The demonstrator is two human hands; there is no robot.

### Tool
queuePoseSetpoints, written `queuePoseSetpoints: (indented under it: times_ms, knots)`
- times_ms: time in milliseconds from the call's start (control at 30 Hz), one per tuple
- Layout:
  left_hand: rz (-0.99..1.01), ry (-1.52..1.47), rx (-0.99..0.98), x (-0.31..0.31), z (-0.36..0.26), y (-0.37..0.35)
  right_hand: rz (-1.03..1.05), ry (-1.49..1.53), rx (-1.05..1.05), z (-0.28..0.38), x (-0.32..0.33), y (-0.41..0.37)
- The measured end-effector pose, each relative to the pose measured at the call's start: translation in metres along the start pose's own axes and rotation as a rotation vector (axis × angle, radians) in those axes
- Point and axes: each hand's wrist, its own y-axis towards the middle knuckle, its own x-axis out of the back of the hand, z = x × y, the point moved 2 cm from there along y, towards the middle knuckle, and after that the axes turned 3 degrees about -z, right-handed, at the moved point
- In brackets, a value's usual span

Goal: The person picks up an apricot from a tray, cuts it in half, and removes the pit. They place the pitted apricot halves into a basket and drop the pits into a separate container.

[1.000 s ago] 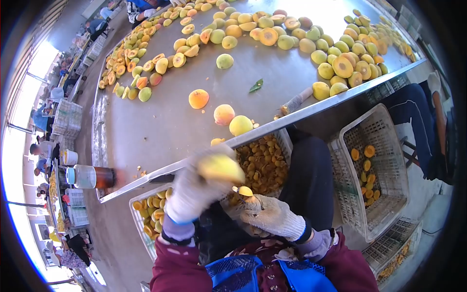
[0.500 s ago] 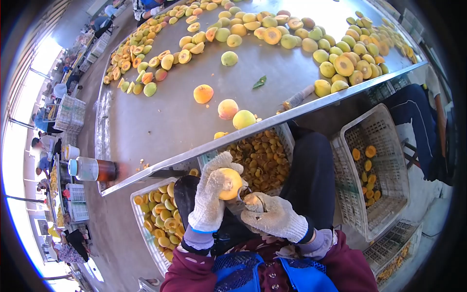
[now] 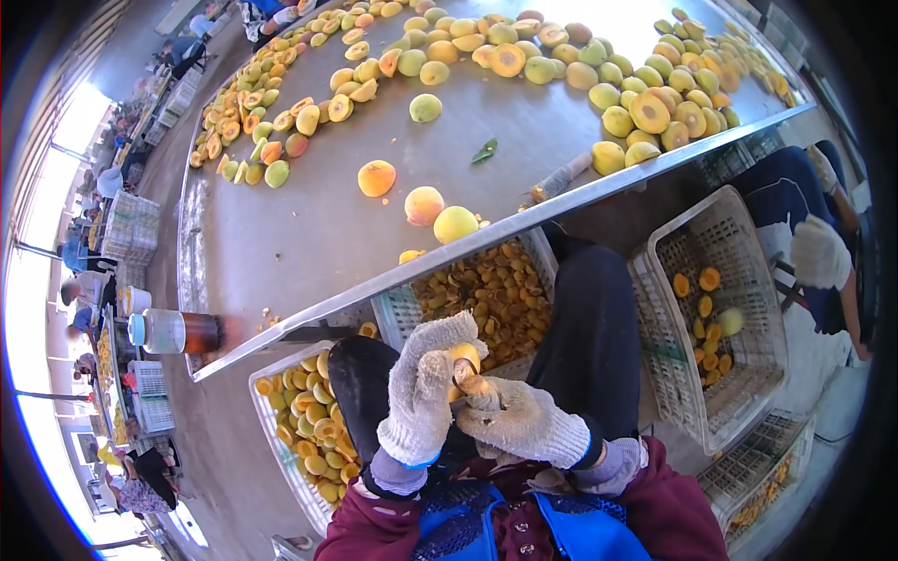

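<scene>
Left hand [image 3: 426,393] wrapped round a peach [image 3: 466,355] over my lap, just below the tabletop [image 3: 309,234] edge. Right hand [image 3: 524,423] closed on a small tool [image 3: 464,378] touching the fruit. My judgement: grip firmly, work shallow, tool angled away from the glove.

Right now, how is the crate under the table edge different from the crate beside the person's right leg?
The middle crate is nearly full of brownish-orange pieces; the right crate holds only a few orange halves and one pale fruit. The middle crate sits partly under the table edge; the right crate stands clear of it. Both are pale lattice crates.
</scene>
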Motion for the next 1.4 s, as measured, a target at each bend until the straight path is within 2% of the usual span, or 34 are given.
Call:
queuePoseSetpoints:
  times_ms: [67, 100, 133, 167, 233, 267, 333, 367, 467, 500, 600, 633, 667, 733, 800, 867, 933, 1033, 1067, 1100, 1133, 1167, 1233, 1267, 1333, 1400]
  knots:
    - [0.000, 0.094, -0.062, -0.002, -0.002, 0.002, 0.112, 0.171, 0.033, -0.010, -0.004, 0.005]
    - [-0.024, 0.184, -0.167, -0.004, -0.006, 0.005, 0.110, 0.171, 0.032, -0.012, -0.001, 0.006]
    - [-0.048, 0.275, -0.271, -0.006, -0.011, 0.007, 0.269, 0.393, -0.029, -0.014, 0.000, 0.005]
    - [-0.047, 0.273, -0.271, -0.007, -0.017, 0.010, 0.427, 0.614, -0.088, -0.015, 0.000, 0.003]
    - [0.037, 0.468, -0.390, -0.010, -0.030, 0.016, 0.450, 0.638, -0.072, -0.015, 0.001, -0.001]
    - [0.038, 0.466, -0.390, -0.011, -0.031, 0.016, 0.476, 0.664, -0.056, -0.015, 0.002, -0.002]
    - [0.035, 0.743, -0.651, -0.014, -0.036, 0.015, 0.505, 0.671, -0.055, -0.016, 0.005, -0.004]
    - [0.024, 0.741, -0.727, -0.016, -0.038, 0.015, 0.536, 0.676, -0.055, -0.016, 0.006, -0.005]
    - [0.122, 0.849, -0.696, -0.022, -0.047, 0.014, 0.534, 0.739, -0.083, -0.018, 0.008, -0.005]
    - [0.175, 0.896, -0.543, -0.022, -0.047, 0.018, 0.535, 0.739, -0.084, -0.017, 0.007, -0.005]
    - [0.160, 0.893, -0.426, -0.023, -0.046, 0.019, 0.417, 0.704, -0.151, -0.019, 0.007, -0.002]
    - [0.121, 0.855, -0.552, -0.025, -0.046, 0.016, 0.460, 0.730, -0.100, -0.022, 0.008, -0.003]
    - [0.122, 0.852, -0.552, -0.024, -0.040, 0.015, 0.501, 0.754, -0.051, -0.025, 0.009, -0.004]
    - [0.081, 0.766, -0.840, -0.023, -0.036, 0.015, 0.432, 0.719, -0.043, -0.030, 0.007, -0.003]
    - [0.063, 0.782, -0.762, -0.022, -0.034, 0.017, 0.369, 0.683, -0.035, -0.025, 0.006, -0.001]
    - [0.182, 0.724, -0.222, -0.017, -0.024, 0.028, 0.372, 0.666, -0.174, -0.012, 0.009, 0.000]
    - [0.178, 0.725, -0.269, -0.022, -0.028, 0.027, 0.384, 0.721, -0.174, -0.024, 0.008, 0.005]
    - [0.231, 0.965, -0.487, -0.026, -0.031, 0.026, 0.422, 0.752, -0.105, -0.029, 0.008, 0.006]
    - [0.231, 0.965, -0.486, -0.025, -0.032, 0.027, 0.429, 0.757, -0.037, -0.029, 0.007, 0.006]
    - [0.236, 0.940, -0.619, -0.025, -0.033, 0.026, 0.437, 0.764, 0.030, -0.028, 0.006, 0.006]
    - [0.243, 0.910, -0.753, -0.026, -0.035, 0.025, 0.437, 0.767, 0.029, -0.028, 0.006, 0.005]
    - [0.244, 0.910, -0.753, -0.026, -0.031, 0.027, 0.421, 0.790, -0.028, -0.026, 0.007, 0.002]
    - [0.018, 0.620, -0.716, -0.023, -0.021, 0.029, 0.406, 0.813, -0.089, -0.025, 0.011, 0.002]
    - [0.019, 0.621, -0.717, -0.024, -0.021, 0.023, 0.460, 0.796, -0.101, -0.024, 0.014, 0.003]
    - [0.018, 0.232, -0.059, -0.022, -0.010, 0.013, 0.514, 0.782, -0.113, -0.030, 0.011, 0.007]
    - [0.057, 0.292, -0.102, -0.018, -0.010, 0.018, 0.461, 0.810, 0.025, -0.045, 0.002, 0.014]
